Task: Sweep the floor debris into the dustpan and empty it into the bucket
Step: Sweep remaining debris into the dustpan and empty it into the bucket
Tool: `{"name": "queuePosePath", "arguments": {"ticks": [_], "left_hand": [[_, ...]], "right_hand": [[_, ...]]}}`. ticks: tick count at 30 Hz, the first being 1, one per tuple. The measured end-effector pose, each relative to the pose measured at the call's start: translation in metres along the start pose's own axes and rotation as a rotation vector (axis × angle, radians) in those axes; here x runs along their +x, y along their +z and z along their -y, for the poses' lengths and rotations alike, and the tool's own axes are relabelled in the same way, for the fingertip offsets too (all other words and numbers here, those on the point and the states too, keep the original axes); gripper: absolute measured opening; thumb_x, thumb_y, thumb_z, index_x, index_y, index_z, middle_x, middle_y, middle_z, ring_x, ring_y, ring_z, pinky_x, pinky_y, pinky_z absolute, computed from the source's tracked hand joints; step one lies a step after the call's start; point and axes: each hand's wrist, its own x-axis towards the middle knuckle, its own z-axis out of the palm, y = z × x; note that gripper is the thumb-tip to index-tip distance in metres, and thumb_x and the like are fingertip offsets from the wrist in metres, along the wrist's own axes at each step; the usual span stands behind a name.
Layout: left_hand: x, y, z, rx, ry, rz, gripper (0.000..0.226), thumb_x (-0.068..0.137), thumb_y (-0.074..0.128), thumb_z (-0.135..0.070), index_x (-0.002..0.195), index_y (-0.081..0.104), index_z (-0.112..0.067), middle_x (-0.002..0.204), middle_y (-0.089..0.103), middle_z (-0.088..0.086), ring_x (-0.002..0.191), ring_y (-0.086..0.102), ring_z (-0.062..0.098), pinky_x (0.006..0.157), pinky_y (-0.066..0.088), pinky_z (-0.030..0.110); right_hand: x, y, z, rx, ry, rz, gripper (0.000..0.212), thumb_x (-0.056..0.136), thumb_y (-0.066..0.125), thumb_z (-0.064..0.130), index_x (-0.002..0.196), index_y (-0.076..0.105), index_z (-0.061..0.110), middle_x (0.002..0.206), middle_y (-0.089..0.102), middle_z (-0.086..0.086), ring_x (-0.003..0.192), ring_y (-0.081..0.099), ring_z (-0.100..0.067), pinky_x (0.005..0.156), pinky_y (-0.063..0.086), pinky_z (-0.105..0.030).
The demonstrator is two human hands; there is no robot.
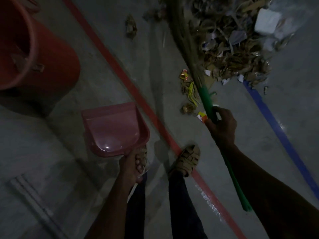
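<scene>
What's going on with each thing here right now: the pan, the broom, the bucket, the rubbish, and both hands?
Dustpan: empty, held by its handle.
Broom: gripped, bristles beside the pile.
Bucket: upright, open-topped.
Debris pile: on the floor, unswept.
Left hand: grips the dustpan.
Right hand: grips the broom.

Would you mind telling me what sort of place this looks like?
Probably a warehouse or factory floor: bare concrete floor marked with a red line and a blue line, and a big heap of cardboard scraps.

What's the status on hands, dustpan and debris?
Left hand grips pink dustpan, pan empty. Right hand grips green broom. Debris pile unswept. Bucket left.
</scene>
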Motion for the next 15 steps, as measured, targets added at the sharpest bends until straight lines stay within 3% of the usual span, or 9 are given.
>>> {"name": "queuePosePath", "arguments": {"ticks": [3, 7, 13, 15], "left_hand": [[0.004, -0.005, -0.008, 0.019, 0.020, -0.002, 0.057, 0.093, 0.063, -0.030, 0.038, 0.054, -0.019, 0.040, 0.038, -0.005, 0.027, 0.029, 0.007, 0.037, 0.022, 0.010], [0.013, -0.015, -0.022, 0.005, 0.045, -0.022, 0.037, 0.091, 0.064, -0.030, 0.061, 0.048, -0.018, 0.042, 0.039, -0.005, 0.030, 0.031, 0.008, 0.039, 0.025, 0.012], [0.018, -0.027, -0.038, -0.009, 0.052, -0.030, 0.032, 0.090, 0.064, -0.023, 0.063, 0.048, -0.016, 0.042, 0.039, -0.005, 0.029, 0.031, 0.008, 0.037, 0.026, 0.013], [0.022, -0.032, -0.041, 0.016, 0.045, -0.030, 0.030, 0.089, 0.062, -0.023, 0.063, 0.048, -0.016, 0.042, 0.039, -0.005, 0.030, 0.031, 0.009, 0.038, 0.026, 0.013]], "right_hand": [[0.006, 0.016, 0.029, 0.022, -0.100, 0.059, 0.048, 0.077, 0.075, 0.018, 0.122, 0.063, 0.006, 0.112, 0.061, -0.015, 0.090, 0.061, -0.030, 0.071, 0.048, -0.033], [0.024, 0.054, 0.080, -0.045, -0.185, 0.175, 0.050, 0.079, 0.072, 0.015, 0.127, 0.058, 0.006, 0.123, 0.054, -0.015, 0.096, 0.058, -0.032, 0.069, 0.047, -0.036], [0.052, 0.106, 0.131, -0.107, -0.260, 0.338, 0.044, 0.083, 0.062, 0.009, 0.126, 0.057, 0.001, 0.122, 0.049, -0.019, 0.097, 0.054, -0.035, 0.074, 0.040, -0.035], [0.060, 0.117, 0.135, -0.115, -0.193, 0.337, 0.040, 0.084, 0.061, 0.009, 0.124, 0.060, 0.002, 0.121, 0.050, -0.019, 0.100, 0.054, -0.036, 0.076, 0.040, -0.035]]}}
